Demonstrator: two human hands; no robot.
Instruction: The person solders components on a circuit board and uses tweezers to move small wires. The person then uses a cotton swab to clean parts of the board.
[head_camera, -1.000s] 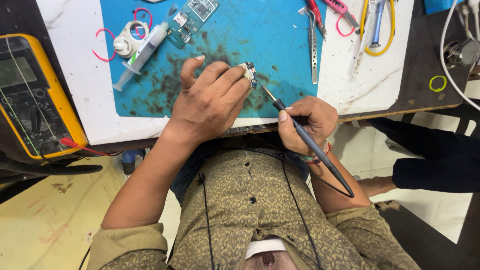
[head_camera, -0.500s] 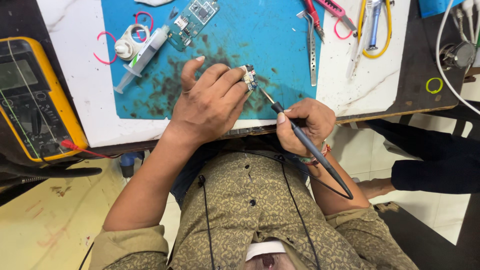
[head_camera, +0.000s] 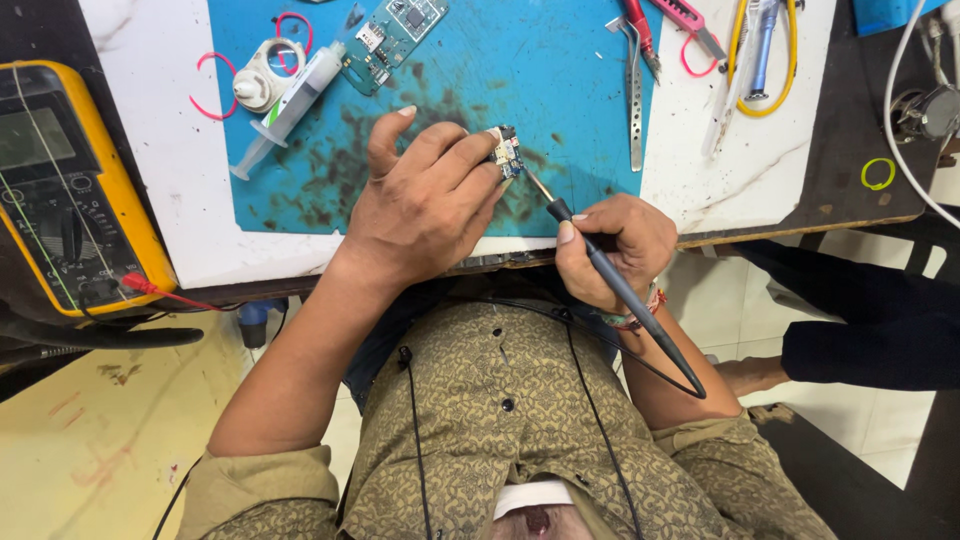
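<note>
My left hand pinches a small circuit board between thumb and fingers, holding it on the stained blue work mat. My right hand grips a dark soldering iron like a pen. Its metal tip touches the lower right edge of the small board. The iron's cord loops back over my right forearm.
A yellow multimeter with a red probe lead lies at the left. On the mat lie a syringe, a green circuit board and a white reel. Tweezers and pliers sit at the right. Another person's dark sleeve is at the right.
Both hands keep their grips. The iron tip stays at the small board, with only a slight shift of view.
</note>
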